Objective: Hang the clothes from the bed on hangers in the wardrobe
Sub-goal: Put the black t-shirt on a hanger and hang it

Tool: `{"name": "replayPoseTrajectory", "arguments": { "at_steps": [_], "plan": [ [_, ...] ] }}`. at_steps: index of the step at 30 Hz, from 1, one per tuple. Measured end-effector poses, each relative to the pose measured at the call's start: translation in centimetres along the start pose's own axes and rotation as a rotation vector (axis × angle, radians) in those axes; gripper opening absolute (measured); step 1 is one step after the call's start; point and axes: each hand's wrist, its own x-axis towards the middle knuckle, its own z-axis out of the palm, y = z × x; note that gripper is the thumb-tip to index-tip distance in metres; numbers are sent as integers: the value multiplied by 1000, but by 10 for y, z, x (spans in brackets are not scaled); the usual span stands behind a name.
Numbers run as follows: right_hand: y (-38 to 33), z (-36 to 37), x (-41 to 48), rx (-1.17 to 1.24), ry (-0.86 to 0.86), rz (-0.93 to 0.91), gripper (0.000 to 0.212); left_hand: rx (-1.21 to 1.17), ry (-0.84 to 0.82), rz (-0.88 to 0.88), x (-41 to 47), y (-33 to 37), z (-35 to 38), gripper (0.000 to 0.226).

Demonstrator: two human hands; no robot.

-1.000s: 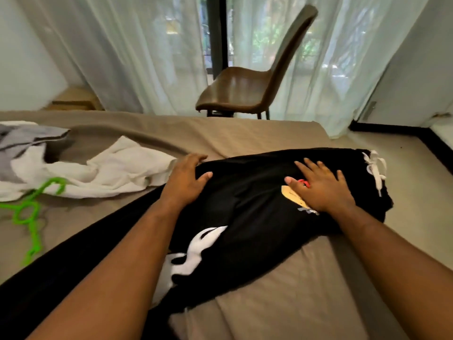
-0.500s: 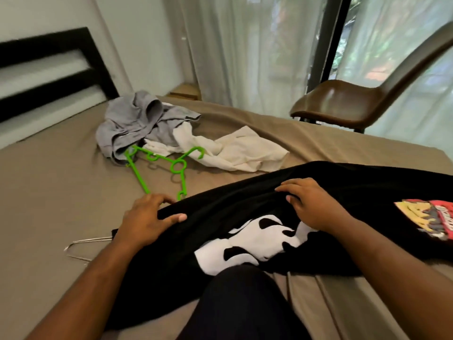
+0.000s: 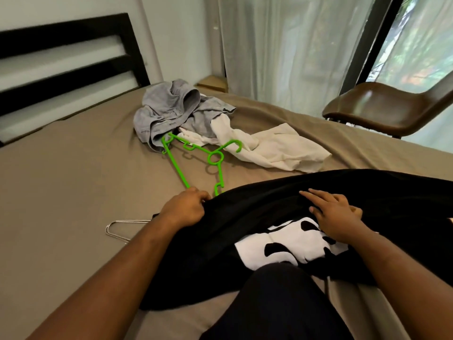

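A bed (image 3: pixel 73 168) with a tan sheet carries everything here. Across its near side lies a black garment (image 3: pixel 282 192), spread out and reaching to the right edge of the view, with a white print (image 3: pixel 289 244) (blotched with black patches) facing up.

The left hand (image 3: pixel 183 209) sits at the garment's far left edge with its fingers curled in, bunching the cloth between them. The right hand (image 3: pixel 335 217) lies flat on the black garment just above the print, fingers straight and a little spread, palm down.

A green hanger (image 3: pixel 208 158) lies on the sheet beyond the left hand. One of its arms runs right up to the knuckles, though whether it touches them cannot be told, and its hook rests on a white garment (image 3: pixel 277 148). That white garment sprawls toward the right, and its other end is tucked under a crumpled grey garment (image 3: pixel 171 109) nearer the headboard (image 3: pixel 61 57). A wire hanger (image 3: pixel 117 229) pokes out on the sheet beside the left forearm, partly hidden by it.

The person's dark-clad leg (image 3: pixel 282 305) overlaps the near edge of the black garment. Beyond the bed stand a brown chair (image 3: pixel 382 111) and pale curtains (image 3: pixel 282 45).
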Motion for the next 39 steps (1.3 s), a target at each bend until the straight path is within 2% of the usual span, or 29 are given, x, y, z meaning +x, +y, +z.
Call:
{"name": "replayPoseTrajectory", "arguments": {
  "at_steps": [4,7,9,13,15,18,22,25,28,30,31,33,34,35,36,37,39],
  "plan": [
    [5,1,4,26,-22,-14,49,125,-192,65,-31,-33,-26,51],
    [7,2,5,32,-37,0,50,72,-325,143,-59,-63,-38,55],
    [2,-1,1,5,-42,-4,52,44,-268,187,-71,-81,-38,53],
    [-12,-6,-6,-47,-112,39,54,79,7,190,-84,-117,-26,53],
    [-21,-10,-10,0,-74,43,53,105,115,183,-90,-124,-25,44],
    [-38,-11,-18,91,14,15,49,126,169,207,-97,-137,-29,35],
    [-49,-7,-24,108,-11,12,50,206,309,233,-107,-186,-50,36],
    [-48,-8,-25,106,-23,5,50,249,303,37,-119,-225,-69,31],
    [-36,-14,-14,110,-2,-36,41,339,231,-224,-125,-250,-82,45],
    [-26,-22,1,188,74,-75,36,437,327,-381,-123,-230,-92,43],
    [-21,-26,7,213,120,-101,36,376,434,-353,-122,-205,-93,38],
    [-14,-36,20,201,156,-158,36,-8,527,-171,-122,-135,-80,20],
    [-13,-39,26,177,126,-194,37,-176,458,-87,-123,-92,-69,28],
    [-14,-42,28,150,65,-225,40,-271,357,-11,-124,-59,-55,49],
    [-15,-44,31,119,2,-251,43,-233,273,95,-121,-35,-40,68],
    [-18,-44,36,80,-48,-265,44,-114,226,203,-114,-24,-24,76],
    [-19,-44,45,5,-83,-267,31,20,231,246,-95,-23,-3,59]
  ]
}}
